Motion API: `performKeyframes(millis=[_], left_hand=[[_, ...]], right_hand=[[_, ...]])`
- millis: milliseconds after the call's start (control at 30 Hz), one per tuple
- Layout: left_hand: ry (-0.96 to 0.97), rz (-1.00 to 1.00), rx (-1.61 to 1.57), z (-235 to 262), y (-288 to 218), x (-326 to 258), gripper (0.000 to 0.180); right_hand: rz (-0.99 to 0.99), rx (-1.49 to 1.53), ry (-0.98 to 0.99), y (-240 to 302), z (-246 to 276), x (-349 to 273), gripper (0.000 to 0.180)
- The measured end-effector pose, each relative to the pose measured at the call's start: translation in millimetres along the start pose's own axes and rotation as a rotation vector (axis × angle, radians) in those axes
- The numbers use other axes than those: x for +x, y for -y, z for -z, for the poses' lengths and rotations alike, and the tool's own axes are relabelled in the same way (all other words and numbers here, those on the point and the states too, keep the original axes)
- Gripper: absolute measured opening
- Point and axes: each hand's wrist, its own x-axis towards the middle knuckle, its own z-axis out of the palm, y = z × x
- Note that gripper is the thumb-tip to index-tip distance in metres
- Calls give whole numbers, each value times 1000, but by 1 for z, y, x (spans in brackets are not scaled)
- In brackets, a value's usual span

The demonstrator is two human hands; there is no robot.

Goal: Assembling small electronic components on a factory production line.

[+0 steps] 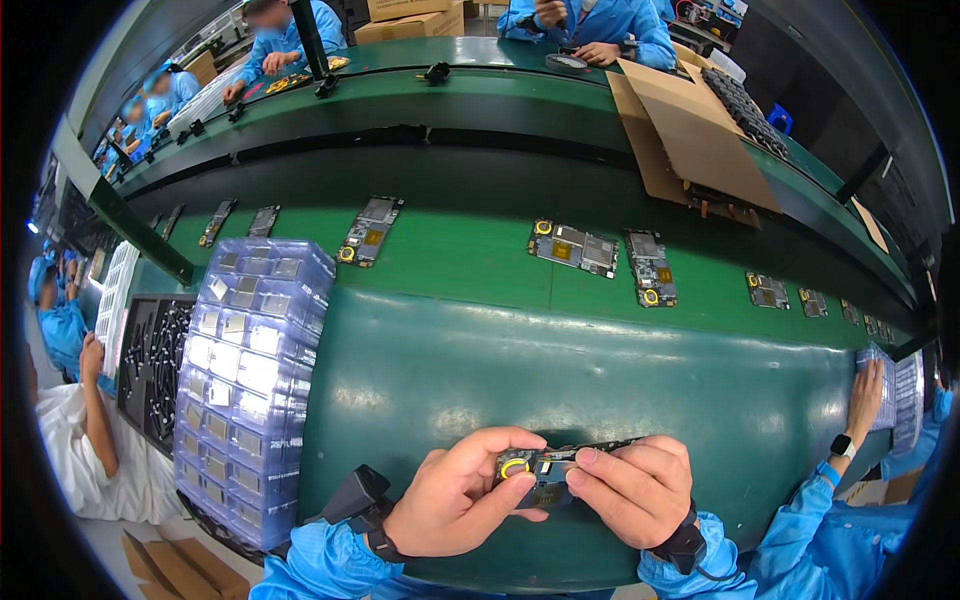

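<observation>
A dark circuit board [545, 494] with a yellow ring at its left end is held up over the green worktable [420, 380], near its front edge. My left hand [465, 490] grips the ringed end, thumb in front and fingers behind. My right hand [635, 490] is closed at the right part of the same board, its thumb and fingertips pinched near the middle. A thin pale edge shows by those fingertips; whether a small separate part is there I cannot make out. Fingers hide much of the board.
At my left stands a tall stack of clear plastic trays [308, 400] with small square metal pieces. Beyond it is a black tray of small dark parts [150, 350]. Several circuit boards [572, 248] lie along the green strip ahead. A co-worker's hand [866, 398] touches trays at right.
</observation>
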Motion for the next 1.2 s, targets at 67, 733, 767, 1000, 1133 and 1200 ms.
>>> performKeyframes(millis=[67,733,767,1000,1133,1200], left_hand=[[1,-8,11,0,0,0,38],[-157,-46,-2,-5,9,-2,34],[-156,-46,-2,-4,9,-2,34],[-150,-67,28,-4,15,-2,33],[-153,-71,42,-5,13,-2,32],[-152,-71,22,-5,13,-2,32]], right_hand=[[4,-1,8,0,1,1,32],[-15,-13,31,5,-4,4,31],[-25,-7,24,4,-6,3,30],[-28,-33,-11,6,-7,-3,29],[-38,18,-10,5,-7,-4,28],[-59,48,-11,5,-8,-4,26]])
